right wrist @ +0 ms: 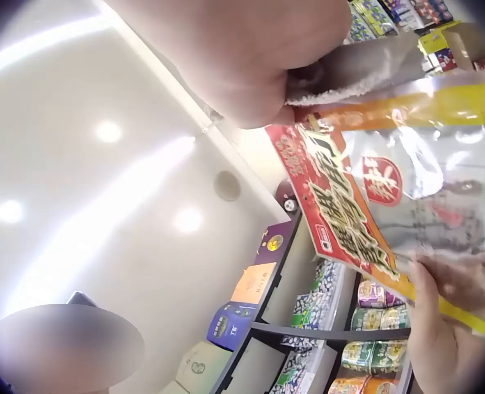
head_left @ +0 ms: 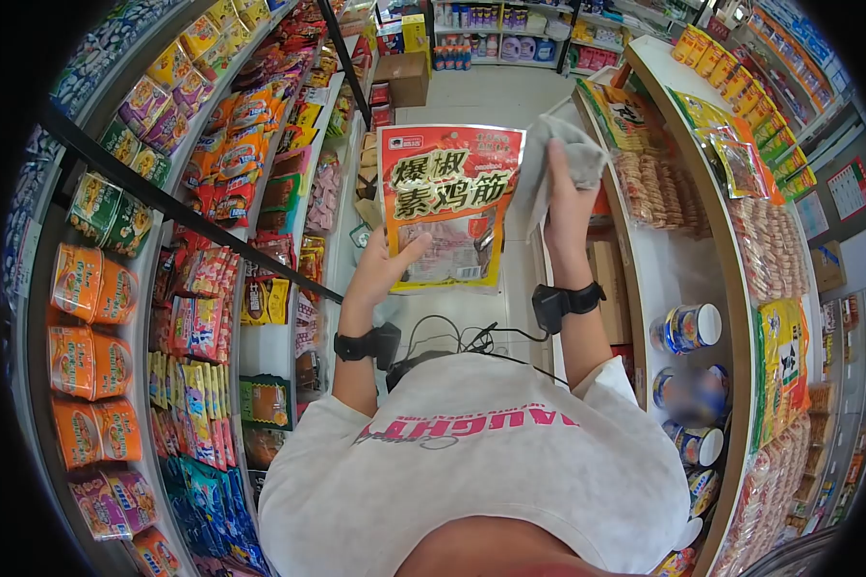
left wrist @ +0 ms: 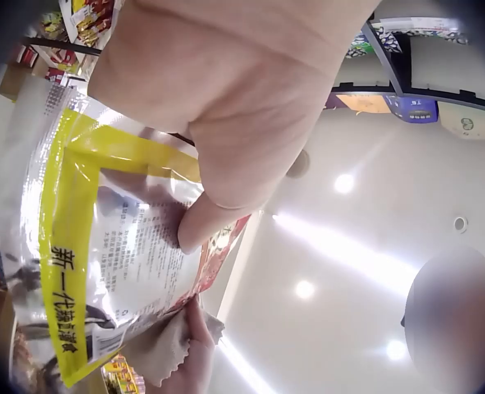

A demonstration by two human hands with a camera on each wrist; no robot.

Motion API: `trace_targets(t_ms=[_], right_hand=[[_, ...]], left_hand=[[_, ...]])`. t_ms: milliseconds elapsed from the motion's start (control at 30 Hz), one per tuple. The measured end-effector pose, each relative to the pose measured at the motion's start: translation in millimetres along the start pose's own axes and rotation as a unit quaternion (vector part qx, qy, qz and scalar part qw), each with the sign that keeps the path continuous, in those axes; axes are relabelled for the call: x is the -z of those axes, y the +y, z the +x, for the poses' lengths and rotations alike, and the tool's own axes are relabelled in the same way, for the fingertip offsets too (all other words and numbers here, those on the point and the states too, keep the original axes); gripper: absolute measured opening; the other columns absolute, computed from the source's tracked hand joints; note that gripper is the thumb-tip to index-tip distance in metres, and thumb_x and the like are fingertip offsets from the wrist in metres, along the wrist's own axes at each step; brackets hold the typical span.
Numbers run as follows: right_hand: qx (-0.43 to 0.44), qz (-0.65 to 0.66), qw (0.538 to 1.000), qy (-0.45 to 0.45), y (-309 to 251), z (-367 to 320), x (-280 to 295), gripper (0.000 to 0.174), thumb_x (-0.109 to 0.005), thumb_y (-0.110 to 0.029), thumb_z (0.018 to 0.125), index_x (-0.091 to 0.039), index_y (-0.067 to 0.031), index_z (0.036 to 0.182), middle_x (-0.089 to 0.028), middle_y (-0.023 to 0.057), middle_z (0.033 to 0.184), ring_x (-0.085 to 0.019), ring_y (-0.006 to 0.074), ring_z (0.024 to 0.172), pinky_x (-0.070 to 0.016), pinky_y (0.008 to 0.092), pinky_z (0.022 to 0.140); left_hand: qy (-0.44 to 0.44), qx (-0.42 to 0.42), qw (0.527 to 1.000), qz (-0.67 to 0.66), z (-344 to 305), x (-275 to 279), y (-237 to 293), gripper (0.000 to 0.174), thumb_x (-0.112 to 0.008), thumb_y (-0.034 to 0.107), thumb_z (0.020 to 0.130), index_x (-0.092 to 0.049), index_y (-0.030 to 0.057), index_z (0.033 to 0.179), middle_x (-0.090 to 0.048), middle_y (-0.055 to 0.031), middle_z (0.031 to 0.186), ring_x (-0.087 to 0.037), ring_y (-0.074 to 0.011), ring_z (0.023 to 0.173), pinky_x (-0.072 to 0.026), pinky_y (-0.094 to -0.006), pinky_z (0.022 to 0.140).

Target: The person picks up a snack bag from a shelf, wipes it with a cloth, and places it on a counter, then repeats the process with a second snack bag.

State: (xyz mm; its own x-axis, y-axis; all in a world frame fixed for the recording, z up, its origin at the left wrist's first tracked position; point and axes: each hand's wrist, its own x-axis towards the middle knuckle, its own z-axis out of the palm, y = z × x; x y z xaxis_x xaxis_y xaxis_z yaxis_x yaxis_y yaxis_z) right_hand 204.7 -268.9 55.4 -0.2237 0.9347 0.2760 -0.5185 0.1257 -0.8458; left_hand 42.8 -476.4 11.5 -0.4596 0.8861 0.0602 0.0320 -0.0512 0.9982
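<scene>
My left hand (head_left: 385,269) grips a red and yellow snack bag (head_left: 449,197) by its lower left side, thumb lying over the front. The bag stands upright before the chest, its printed front facing up toward the head camera. A clear window shows the contents, and a yellow band (left wrist: 55,271) runs along its edge. In my right hand (head_left: 568,216) is a grey cloth (head_left: 584,159), held at the bag's upper right edge. The right wrist view shows the cloth (right wrist: 353,78) bunched beneath the fingers, right against the bag (right wrist: 390,205).
Shelves of packaged snacks (head_left: 250,135) rise on the left behind a black rail (head_left: 231,245). On the right, a shelf holds blue tins (head_left: 688,329) and stacked bagged goods (head_left: 659,188). A cardboard box (head_left: 401,79) stands at the aisle's far end. Black cables (head_left: 467,337) hang near the waist.
</scene>
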Motion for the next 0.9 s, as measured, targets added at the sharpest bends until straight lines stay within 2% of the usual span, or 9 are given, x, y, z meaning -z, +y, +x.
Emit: trace_targets(t_ms=[100,200,267,367,500,567,767,867,900], right_hand=[[0.075,-0.071,0.995,-0.010,2.1,-9.5,-6.7,0.033,-0.066,-0.022,0.097,-0.059,-0.0011,0.121,-0.065,0.0044,0.114,-0.061,0.0122,0.099,-0.0483,0.0271,0.086],[-0.007,-0.224,0.951,-0.214,11.3,-30.9,-8.9,0.038,-0.062,-0.017,0.098,-0.053,-0.0003,0.130,-0.061,0.0138,0.127,-0.058,0.0200,0.114,-0.0444,0.0327,0.099],[0.214,-0.278,0.908,-0.227,35.1,-56.0,-25.4,0.045,-0.060,-0.011,0.095,-0.048,-0.0001,0.137,-0.052,0.0203,0.138,-0.051,0.0306,0.129,-0.0372,0.0371,0.109],[0.268,-0.341,0.862,-0.261,20.8,-82.6,-30.6,0.049,-0.059,-0.008,0.093,-0.046,-0.0001,0.140,-0.045,0.0242,0.144,-0.042,0.0375,0.136,-0.0318,0.0396,0.114],[0.153,-0.211,0.947,-0.185,58.7,-50.1,-13.0,0.045,-0.056,-0.017,0.098,-0.047,0.0009,0.139,-0.054,0.0210,0.137,-0.053,0.0315,0.126,-0.0393,0.0368,0.107],[-0.108,-0.153,0.971,-0.152,64.3,-33.4,6.1,0.046,-0.054,-0.031,0.102,-0.054,0.0026,0.132,-0.065,0.0142,0.121,-0.062,0.0225,0.110,-0.0462,0.0338,0.096],[-0.046,-0.157,0.976,-0.144,40.4,-19.9,11.2,0.047,-0.052,-0.042,0.103,-0.066,0.0002,0.117,-0.068,0.0073,0.109,-0.062,0.0142,0.101,-0.0487,0.0308,0.086],[-0.106,-0.167,0.959,-0.205,14.1,-38.6,-4.7,0.042,-0.054,-0.039,0.102,-0.066,-0.0009,0.115,-0.069,0.0104,0.108,-0.065,0.0214,0.099,-0.0464,0.0348,0.097],[-0.027,-0.216,0.947,-0.238,9.5,-39.5,-10.4,0.040,-0.054,-0.037,0.101,-0.066,-0.0012,0.114,-0.069,0.0118,0.107,-0.065,0.0255,0.099,-0.0436,0.0370,0.101]], left_hand=[[-0.001,-0.017,1.000,-0.008,4.8,-9.0,-4.0,0.052,-0.068,0.016,0.094,-0.046,0.0002,0.140,-0.060,-0.0057,0.125,-0.057,-0.0112,0.109,-0.0475,-0.0276,0.092],[-0.031,-0.070,0.997,0.021,11.2,-25.4,-10.4,0.068,-0.064,0.009,0.094,-0.029,0.0019,0.152,-0.052,-0.0096,0.138,-0.052,-0.0148,0.121,-0.0445,-0.0293,0.100],[-0.042,-0.068,0.997,-0.013,10.1,-40.4,-11.5,0.071,-0.062,0.003,0.094,-0.025,0.0030,0.155,-0.047,-0.0100,0.143,-0.049,-0.0152,0.126,-0.0421,-0.0299,0.104],[-0.047,-0.069,0.995,-0.053,13.8,-42.0,-18.4,0.075,-0.058,-0.002,0.094,-0.019,0.0034,0.157,-0.040,-0.0112,0.150,-0.043,-0.0168,0.134,-0.0372,-0.0304,0.109],[-0.089,-0.047,0.995,-0.024,11.1,-45.3,-7.5,0.072,-0.059,0.003,0.094,-0.021,0.0008,0.156,-0.045,-0.0123,0.147,-0.045,-0.0175,0.133,-0.0356,-0.0304,0.110],[-0.111,-0.050,0.993,0.006,9.9,-47.2,-9.3,0.071,-0.061,0.005,0.095,-0.024,0.0006,0.155,-0.048,-0.0119,0.145,-0.046,-0.0172,0.132,-0.0367,-0.0305,0.109],[-0.099,0.031,0.993,-0.060,8.3,-51.8,-13.9,0.070,-0.056,0.003,0.096,-0.020,-0.0009,0.156,-0.043,-0.0152,0.149,-0.042,-0.0196,0.137,-0.0315,-0.0304,0.113],[-0.108,-0.015,0.994,-0.014,17.0,-50.4,-39.0,0.073,-0.057,0.001,0.096,-0.017,0.0019,0.158,-0.044,-0.0119,0.147,-0.049,-0.0179,0.128,-0.0366,-0.0307,0.109],[-0.110,-0.030,0.993,0.008,19.1,-52.3,-43.7,0.072,-0.056,0.000,0.096,-0.018,0.0023,0.158,-0.043,-0.0116,0.148,-0.049,-0.0177,0.128,-0.0369,-0.0305,0.109]])
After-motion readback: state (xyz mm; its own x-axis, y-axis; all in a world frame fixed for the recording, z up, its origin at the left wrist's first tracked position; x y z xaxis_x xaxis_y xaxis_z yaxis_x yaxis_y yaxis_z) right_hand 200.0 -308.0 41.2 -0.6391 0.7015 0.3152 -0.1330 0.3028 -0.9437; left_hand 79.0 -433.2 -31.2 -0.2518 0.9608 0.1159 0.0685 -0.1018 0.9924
